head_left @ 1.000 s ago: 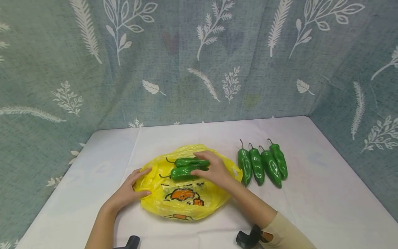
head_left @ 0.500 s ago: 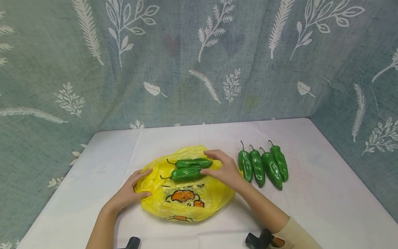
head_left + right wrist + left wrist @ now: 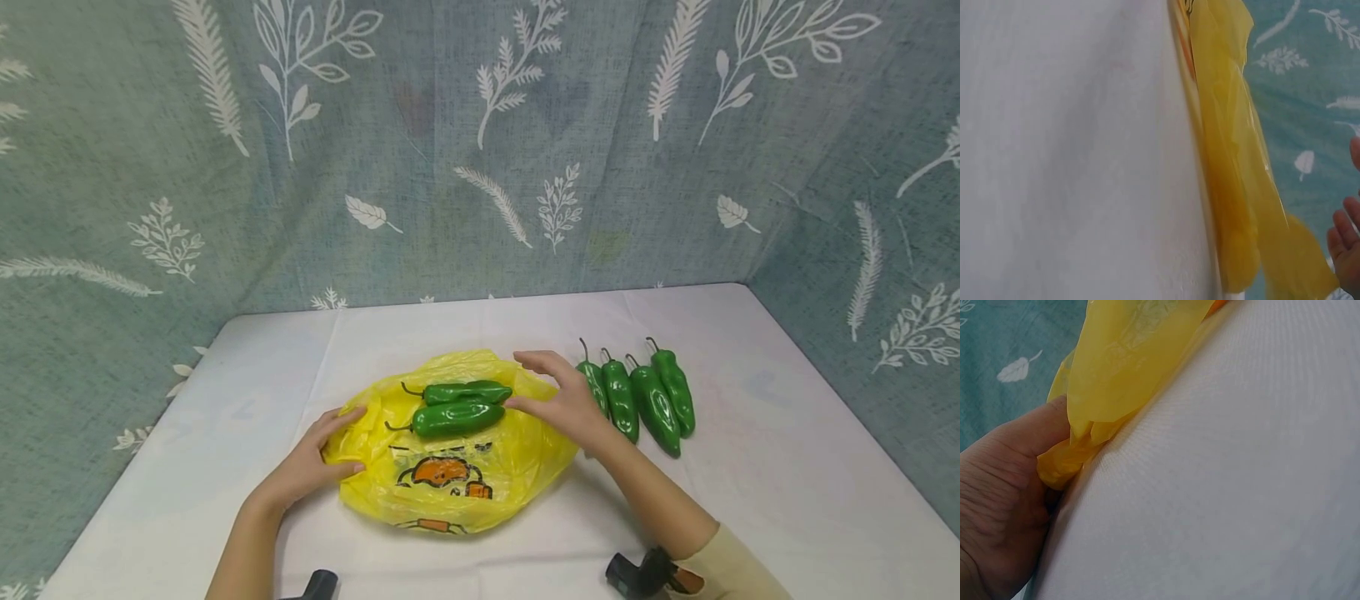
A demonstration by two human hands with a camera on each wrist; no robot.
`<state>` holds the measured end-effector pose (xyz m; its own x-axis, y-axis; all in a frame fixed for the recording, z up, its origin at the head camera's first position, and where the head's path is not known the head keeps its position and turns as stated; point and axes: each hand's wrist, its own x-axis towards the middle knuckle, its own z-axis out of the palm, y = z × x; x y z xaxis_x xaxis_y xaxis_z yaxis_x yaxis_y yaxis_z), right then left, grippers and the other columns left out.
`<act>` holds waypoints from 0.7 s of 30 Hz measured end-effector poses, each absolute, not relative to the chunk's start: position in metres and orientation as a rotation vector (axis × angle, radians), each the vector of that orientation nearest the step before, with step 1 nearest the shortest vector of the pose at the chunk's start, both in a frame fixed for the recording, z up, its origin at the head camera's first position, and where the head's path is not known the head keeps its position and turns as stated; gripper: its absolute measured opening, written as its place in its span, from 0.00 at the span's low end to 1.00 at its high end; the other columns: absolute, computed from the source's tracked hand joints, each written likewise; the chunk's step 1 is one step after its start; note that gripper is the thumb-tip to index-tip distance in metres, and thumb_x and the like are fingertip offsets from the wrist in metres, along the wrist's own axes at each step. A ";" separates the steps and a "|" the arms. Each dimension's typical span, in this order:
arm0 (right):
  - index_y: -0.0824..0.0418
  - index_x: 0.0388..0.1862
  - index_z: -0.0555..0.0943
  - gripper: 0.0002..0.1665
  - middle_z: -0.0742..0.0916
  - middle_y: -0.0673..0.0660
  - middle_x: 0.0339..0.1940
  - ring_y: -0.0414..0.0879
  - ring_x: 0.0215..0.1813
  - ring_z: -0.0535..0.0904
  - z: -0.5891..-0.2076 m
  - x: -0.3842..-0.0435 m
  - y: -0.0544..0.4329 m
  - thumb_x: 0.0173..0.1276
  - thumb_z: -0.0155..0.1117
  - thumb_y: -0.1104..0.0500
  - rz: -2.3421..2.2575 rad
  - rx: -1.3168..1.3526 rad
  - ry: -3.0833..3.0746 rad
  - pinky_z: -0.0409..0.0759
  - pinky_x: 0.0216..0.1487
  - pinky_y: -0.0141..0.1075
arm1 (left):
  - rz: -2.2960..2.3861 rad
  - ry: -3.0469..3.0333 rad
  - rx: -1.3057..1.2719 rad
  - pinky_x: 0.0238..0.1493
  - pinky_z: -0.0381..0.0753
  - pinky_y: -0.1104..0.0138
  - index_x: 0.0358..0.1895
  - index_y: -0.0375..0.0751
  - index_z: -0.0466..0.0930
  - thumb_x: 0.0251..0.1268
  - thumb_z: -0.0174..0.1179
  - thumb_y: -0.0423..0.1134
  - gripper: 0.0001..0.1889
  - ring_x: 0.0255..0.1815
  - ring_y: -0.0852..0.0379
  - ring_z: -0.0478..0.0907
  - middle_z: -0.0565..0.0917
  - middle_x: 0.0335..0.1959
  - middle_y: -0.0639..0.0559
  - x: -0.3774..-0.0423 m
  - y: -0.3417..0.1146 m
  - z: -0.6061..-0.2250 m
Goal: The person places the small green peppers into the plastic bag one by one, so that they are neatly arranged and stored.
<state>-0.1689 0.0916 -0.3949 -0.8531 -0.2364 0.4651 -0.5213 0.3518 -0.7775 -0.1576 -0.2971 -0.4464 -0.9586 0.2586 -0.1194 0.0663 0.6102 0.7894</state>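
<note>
Two glossy green peppers [image 3: 457,419] lie side by side on a crumpled yellow plastic bag [image 3: 517,492], stems pointing left. My left hand [image 3: 311,462] rests at the bag's left edge, thumb and fingers spread apart on the plastic. In the left wrist view, yellow plastic [image 3: 1129,369] covers part of the thumb. Above the bag's right side is my right hand [image 3: 566,404], thumb and fingers apart, holding nothing. Its thumb tip is close to the lower pepper's right end. Only some fingers [image 3: 1350,231] show at the right wrist view's edge.
Several more green peppers [image 3: 654,408] lie in a row right of the bag, the leftmost partly hidden by my right hand. A white cloth [image 3: 750,500] covers the table. Green leaf-patterned fabric [image 3: 450,125] hangs behind it and along both sides.
My right hand has let go of the peppers and moved right, away from them. The two peppers stay on the bag. My left hand has kept its place.
</note>
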 end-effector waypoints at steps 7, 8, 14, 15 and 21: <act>0.64 0.58 0.76 0.36 0.81 0.59 0.56 0.53 0.56 0.77 -0.391 -0.171 0.106 0.47 0.77 0.63 1.435 0.691 -2.293 0.74 0.59 0.49 | 1.302 2.597 0.279 0.64 0.42 0.32 0.71 0.52 0.60 0.50 0.70 0.44 0.42 0.74 0.32 0.41 0.50 0.74 0.40 -0.155 -0.296 -0.442; 0.65 0.58 0.76 0.36 0.81 0.59 0.56 0.53 0.56 0.77 -0.390 -0.171 0.108 0.47 0.77 0.63 1.425 0.692 -2.288 0.74 0.59 0.49 | 1.301 2.597 0.279 0.64 0.43 0.32 0.71 0.52 0.60 0.50 0.70 0.44 0.42 0.74 0.32 0.42 0.50 0.74 0.40 -0.155 -0.296 -0.442; 0.64 0.58 0.76 0.36 0.81 0.59 0.57 0.53 0.57 0.76 -0.389 -0.175 0.120 0.48 0.77 0.62 1.393 0.657 -2.288 0.74 0.59 0.49 | 1.292 2.606 0.291 0.64 0.43 0.32 0.71 0.53 0.60 0.51 0.70 0.45 0.42 0.73 0.33 0.42 0.51 0.73 0.40 -0.155 -0.296 -0.442; 0.63 0.58 0.76 0.36 0.81 0.59 0.57 0.53 0.58 0.76 -0.389 -0.176 0.122 0.48 0.77 0.62 1.394 0.652 -2.286 0.75 0.59 0.48 | 1.293 2.607 0.294 0.64 0.43 0.32 0.71 0.53 0.60 0.51 0.70 0.45 0.42 0.73 0.33 0.43 0.51 0.73 0.40 -0.155 -0.296 -0.442; 0.65 0.58 0.76 0.35 0.80 0.60 0.57 0.54 0.58 0.77 -0.389 -0.176 0.134 0.49 0.76 0.63 1.380 0.610 -2.286 0.74 0.59 0.47 | 1.278 2.616 0.288 0.64 0.43 0.32 0.71 0.53 0.60 0.50 0.70 0.47 0.42 0.73 0.33 0.42 0.51 0.73 0.40 -0.156 -0.296 -0.444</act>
<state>-0.1765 0.1336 -0.3890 -0.8249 -0.1598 0.5422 -0.5543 0.4171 -0.7203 -0.1560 -0.2962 -0.4444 -0.9577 0.2673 -0.1066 0.0803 0.6040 0.7929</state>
